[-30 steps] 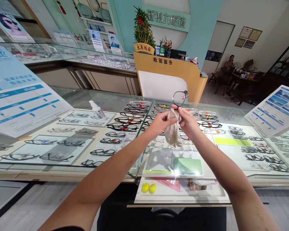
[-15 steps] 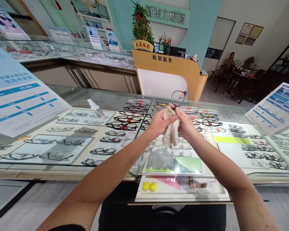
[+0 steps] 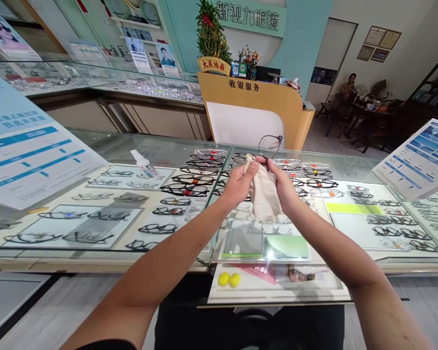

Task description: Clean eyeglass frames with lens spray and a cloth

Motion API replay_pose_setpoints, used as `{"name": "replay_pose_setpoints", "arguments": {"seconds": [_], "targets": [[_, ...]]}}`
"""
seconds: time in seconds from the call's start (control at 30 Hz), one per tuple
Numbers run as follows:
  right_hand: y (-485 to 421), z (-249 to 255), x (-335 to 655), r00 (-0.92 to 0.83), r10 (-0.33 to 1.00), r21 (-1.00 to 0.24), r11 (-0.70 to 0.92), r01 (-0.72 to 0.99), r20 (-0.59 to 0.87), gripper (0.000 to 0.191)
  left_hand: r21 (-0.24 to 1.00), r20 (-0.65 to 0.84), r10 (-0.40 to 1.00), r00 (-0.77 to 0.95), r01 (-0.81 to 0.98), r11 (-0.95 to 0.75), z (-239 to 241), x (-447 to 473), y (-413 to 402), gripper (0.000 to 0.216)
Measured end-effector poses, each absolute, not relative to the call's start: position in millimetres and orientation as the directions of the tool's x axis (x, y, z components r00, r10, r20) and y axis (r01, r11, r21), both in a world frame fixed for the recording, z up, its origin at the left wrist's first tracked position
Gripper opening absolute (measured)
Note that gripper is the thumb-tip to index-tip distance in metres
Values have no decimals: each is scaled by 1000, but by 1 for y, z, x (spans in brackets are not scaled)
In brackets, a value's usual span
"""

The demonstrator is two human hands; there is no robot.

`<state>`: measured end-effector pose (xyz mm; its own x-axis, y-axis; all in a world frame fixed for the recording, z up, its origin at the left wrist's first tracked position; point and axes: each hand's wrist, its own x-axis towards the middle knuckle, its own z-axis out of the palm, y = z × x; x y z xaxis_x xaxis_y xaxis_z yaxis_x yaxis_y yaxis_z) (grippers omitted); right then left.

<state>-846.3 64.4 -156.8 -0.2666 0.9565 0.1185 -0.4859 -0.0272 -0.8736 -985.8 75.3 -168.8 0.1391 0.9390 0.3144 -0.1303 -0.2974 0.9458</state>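
Observation:
I hold a pair of glasses (image 3: 270, 145) with a dark frame above a glass display counter (image 3: 160, 150). One lens sticks up above my fingers. A beige cleaning cloth (image 3: 264, 196) hangs between both hands and covers the rest of the glasses. My left hand (image 3: 238, 183) pinches the cloth's upper left corner. My right hand (image 3: 281, 182) is closed on the glasses through the cloth.
Under the counter glass lie several rows of spectacle frames (image 3: 190, 182). A small spray bottle (image 3: 143, 164) lies on the counter to the left. Slanted info boards stand at left (image 3: 25, 150) and right (image 3: 415, 163). A wooden cashier desk (image 3: 255, 112) stands beyond. A person sits far right (image 3: 348, 86).
The cloth has spread wider between my hands and my left thumb has shifted up along it. My view has moved slightly; the glasses stay in the same spot.

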Motion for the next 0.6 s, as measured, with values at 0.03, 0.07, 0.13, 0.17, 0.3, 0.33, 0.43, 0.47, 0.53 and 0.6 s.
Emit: {"name": "replay_pose_setpoints", "arguments": {"seconds": [0.03, 0.07, 0.13, 0.17, 0.3, 0.33, 0.43, 0.47, 0.53, 0.6], "targets": [[67, -157, -844, -264, 959, -867, -42, -496, 104, 46, 946, 318, 932, 172, -119, -301, -170, -986, 77, 73], [70, -158, -842, -262, 961, -860, -60, -507, 87, 46, 946, 322, 925, 199, -107, -306, -171, -987, 78, 74], [74, -160, -839, -261, 964, -845, -93, -527, 57, 45, 948, 319, 916, 243, -87, -307, -172, -987, 79, 75], [76, -162, -839, -261, 964, -839, -102, -534, 50, 45, 950, 313, 913, 262, -83, -302, -172, -987, 79, 74], [80, -164, -838, -263, 964, -834, -110, -540, 43, 44, 955, 297, 896, 331, -105, -278, -170, -988, 78, 67], [81, -164, -838, -262, 964, -832, -111, -543, 42, 43, 956, 292, 891, 348, -114, -269, -169, -988, 78, 66], [80, -163, -839, -267, 963, -816, -121, -565, 42, 40, 963, 269, 888, 372, -132, -236, -170, -988, 79, 68], [79, -162, -840, -272, 961, -811, -126, -571, 42, 39, 964, 263, 892, 368, -134, -230, -170, -988, 79, 69], [79, -162, -841, -287, 957, -803, -140, -580, 40, 38, 964, 263, 901, 346, -133, -230, -171, -988, 79, 71], [78, -162, -842, -294, 955, -794, -147, -590, 42, 38, 963, 266, 907, 326, -125, -238, -172, -987, 79, 71]]}}
